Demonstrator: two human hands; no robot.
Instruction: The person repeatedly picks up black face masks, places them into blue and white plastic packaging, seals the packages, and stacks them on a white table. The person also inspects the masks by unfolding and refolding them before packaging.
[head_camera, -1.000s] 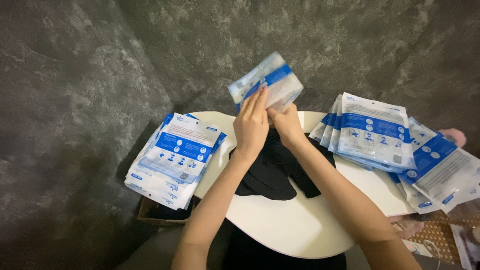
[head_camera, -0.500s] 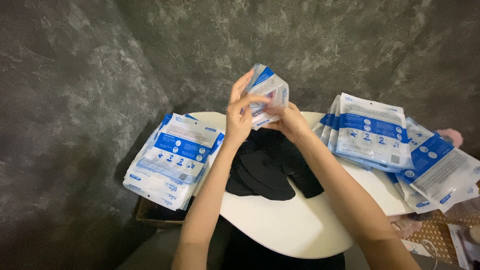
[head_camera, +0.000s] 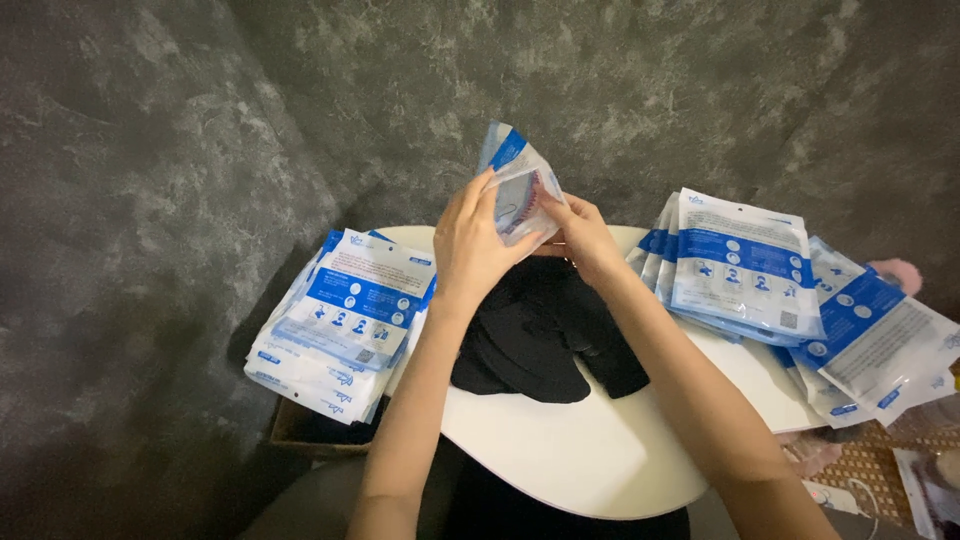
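Note:
Both hands hold one clear plastic packet with a blue band (head_camera: 515, 180), raised above the round white table (head_camera: 590, 460). My left hand (head_camera: 475, 245) grips the packet's left side, fingers spread over its front. My right hand (head_camera: 580, 235) pinches its right lower edge. Something dark with a reddish trace shows through the packet. Under the hands lies a pile of black fabric pieces (head_camera: 545, 335).
A stack of blue-and-white packets (head_camera: 345, 315) rests on the table's left edge, overhanging a dark box (head_camera: 300, 430). A fanned spread of similar packets (head_camera: 770, 275) covers the right side. A grey mottled wall stands behind. A woven mat (head_camera: 880, 465) lies at lower right.
The packet has been turned from flat and wide to a narrower, upright, bulging shape, and it has shifted slightly left. Both hands have stayed on it.

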